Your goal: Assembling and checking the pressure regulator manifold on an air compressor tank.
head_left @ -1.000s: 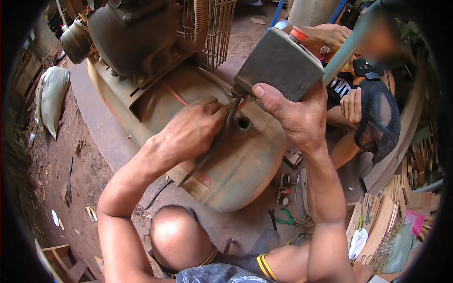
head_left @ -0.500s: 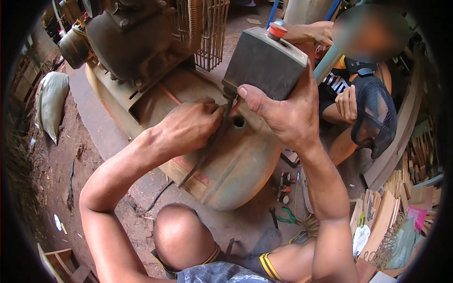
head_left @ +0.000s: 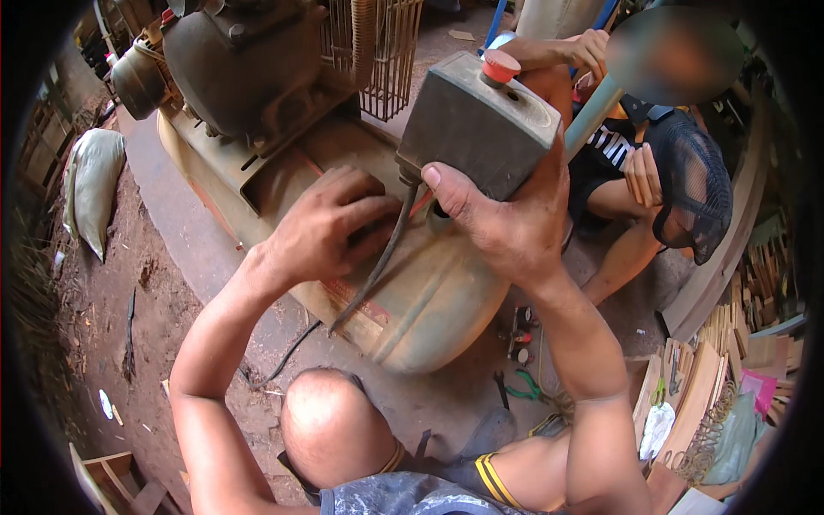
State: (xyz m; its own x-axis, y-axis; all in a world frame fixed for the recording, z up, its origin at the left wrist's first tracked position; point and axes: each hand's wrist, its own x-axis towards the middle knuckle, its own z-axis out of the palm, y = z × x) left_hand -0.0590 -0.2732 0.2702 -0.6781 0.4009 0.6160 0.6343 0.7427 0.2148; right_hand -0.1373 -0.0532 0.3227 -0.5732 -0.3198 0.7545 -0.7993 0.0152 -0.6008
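My right hand (head_left: 513,227) grips a dark grey pressure switch box (head_left: 472,124) from below and its right side, thumb along the lower front edge. A red knob (head_left: 500,65) tops the tilted box. From its lower left corner a black cable (head_left: 388,257) hangs over the rounded end of a dusty compressor tank (head_left: 442,322). My left hand (head_left: 322,225) hovers over the tank just left of the cable. Its fingers are loosely bent and apart, with nothing visible in them; the fingertips are partly hidden. Part of a red tube (head_left: 421,203) shows below the box.
A dark pump unit (head_left: 240,77) sits atop the tank, beside a wire cage (head_left: 395,60). To the right, another person holding a dark mesh cap (head_left: 693,184) crouches. Green-handled pliers (head_left: 524,386) and wood strips (head_left: 695,386) lie near my right arm. A pale sack (head_left: 93,193) lies left.
My left hand has let go of the cable at the box's corner and drawn back slightly left, its fingers loosening. The box has shifted a little left and tilted in my right hand.
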